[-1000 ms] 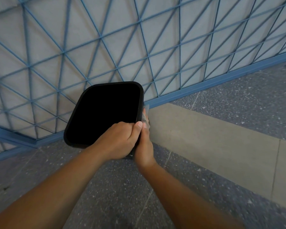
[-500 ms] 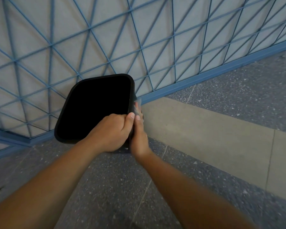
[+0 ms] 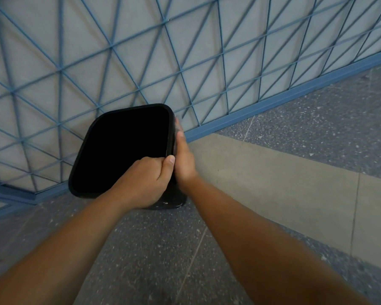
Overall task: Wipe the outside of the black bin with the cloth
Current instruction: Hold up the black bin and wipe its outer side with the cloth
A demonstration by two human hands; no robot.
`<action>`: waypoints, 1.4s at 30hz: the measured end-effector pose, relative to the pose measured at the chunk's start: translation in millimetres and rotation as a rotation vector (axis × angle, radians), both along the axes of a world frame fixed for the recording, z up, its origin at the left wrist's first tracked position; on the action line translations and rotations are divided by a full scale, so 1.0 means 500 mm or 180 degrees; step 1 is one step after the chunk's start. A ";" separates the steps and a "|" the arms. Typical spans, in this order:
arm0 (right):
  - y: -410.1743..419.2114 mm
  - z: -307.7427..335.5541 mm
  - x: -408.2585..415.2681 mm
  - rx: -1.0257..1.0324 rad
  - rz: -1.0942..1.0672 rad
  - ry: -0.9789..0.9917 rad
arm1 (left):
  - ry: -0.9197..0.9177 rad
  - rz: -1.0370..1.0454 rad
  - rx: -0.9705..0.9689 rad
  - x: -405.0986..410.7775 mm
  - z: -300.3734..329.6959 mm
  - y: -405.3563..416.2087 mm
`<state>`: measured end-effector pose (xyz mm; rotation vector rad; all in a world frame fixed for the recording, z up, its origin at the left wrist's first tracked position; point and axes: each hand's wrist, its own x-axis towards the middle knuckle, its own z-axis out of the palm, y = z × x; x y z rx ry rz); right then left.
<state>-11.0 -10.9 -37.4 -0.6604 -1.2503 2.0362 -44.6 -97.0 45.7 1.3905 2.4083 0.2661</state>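
Wiping the right-hand wall of the black bin, which stands on the floor against a blue lattice panel.

The left hand grips the near rim, fingers curled over the edge, steadying it. The right hand lies flat with straight fingers along the outer wall, pressing the cloth, of which only a pale scrap shows past the fingertips. Best to keep the rim braced and stroke top to base in overlapping passes.
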 end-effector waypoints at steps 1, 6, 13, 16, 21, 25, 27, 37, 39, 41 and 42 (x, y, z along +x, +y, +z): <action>0.008 0.004 -0.003 -0.0129 0.0016 0.0002 | -0.0007 0.0005 -0.0002 0.001 0.001 0.001; -0.128 -0.002 0.074 0.0180 -0.0114 0.0039 | -0.0188 -0.0111 0.0090 0.002 0.009 -0.008; -0.004 -0.029 -0.002 -0.0318 0.0033 -0.0134 | -0.0094 -0.0028 0.0005 0.000 0.008 -0.002; -0.080 -0.002 0.039 -0.0162 -0.0093 0.0144 | -0.0155 -0.0077 -0.0020 0.002 0.008 -0.007; -0.084 -0.034 0.027 -0.0170 -0.0151 0.0180 | -0.0136 -0.0083 0.0002 0.002 0.007 -0.005; -0.024 -0.037 -0.005 -0.0377 -0.0070 0.0003 | -0.0013 -0.0005 -0.0043 0.002 0.002 -0.003; -0.075 -0.028 0.021 -0.0222 -0.0028 0.0042 | -0.0067 -0.0015 -0.0036 0.001 0.002 -0.005; -0.046 -0.024 0.014 -0.0252 0.0081 -0.0064 | 0.0011 -0.0007 0.0001 0.002 -0.003 0.004; -0.091 -0.019 0.040 -0.0109 -0.0013 0.0093 | -0.0121 -0.0047 0.0022 0.001 -0.006 0.002; -0.101 -0.031 0.043 -0.0114 -0.0022 0.0109 | -0.0187 -0.0036 0.0026 -0.001 -0.009 0.005; -0.086 -0.043 0.031 -0.0096 -0.0015 0.0093 | -0.0188 0.0006 0.0014 -0.003 -0.011 0.007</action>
